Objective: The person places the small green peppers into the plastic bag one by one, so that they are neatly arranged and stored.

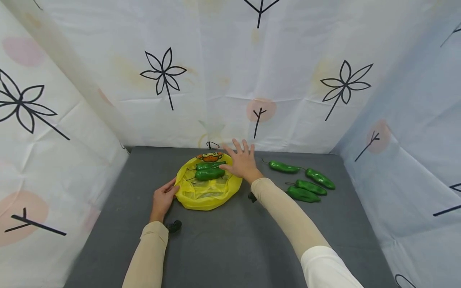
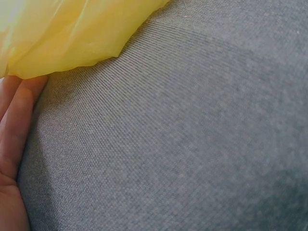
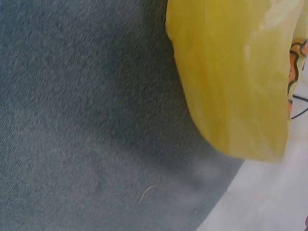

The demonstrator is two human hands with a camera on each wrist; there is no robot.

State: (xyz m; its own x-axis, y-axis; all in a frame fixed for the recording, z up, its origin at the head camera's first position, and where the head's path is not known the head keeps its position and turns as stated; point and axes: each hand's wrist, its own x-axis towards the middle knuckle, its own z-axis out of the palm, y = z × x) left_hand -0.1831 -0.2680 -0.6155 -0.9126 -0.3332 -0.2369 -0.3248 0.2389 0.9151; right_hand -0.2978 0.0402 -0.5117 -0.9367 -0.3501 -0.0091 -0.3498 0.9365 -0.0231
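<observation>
A yellow plastic bag [image 1: 209, 205] lies on the grey table with its mouth spread wide, an orange print on its far rim. Two green peppers [image 1: 209, 174] rest inside it, side by side. At the bag's left edge, my left hand [image 1: 163, 198] pinches the rim between thumb and fingers; in the left wrist view its fingers [image 2: 19, 115] reach under the yellow plastic. My right hand [image 1: 241, 162] is over the bag's right side, fingers spread, with nothing held. The right wrist view shows the bag's side [image 3: 231, 86] but not the hand.
Several more green peppers [image 1: 304, 195] lie on the table [image 1: 216, 252] to the right of the bag, beyond my right forearm. White patterned cloth [image 1: 230, 80] hangs behind the table and along both sides.
</observation>
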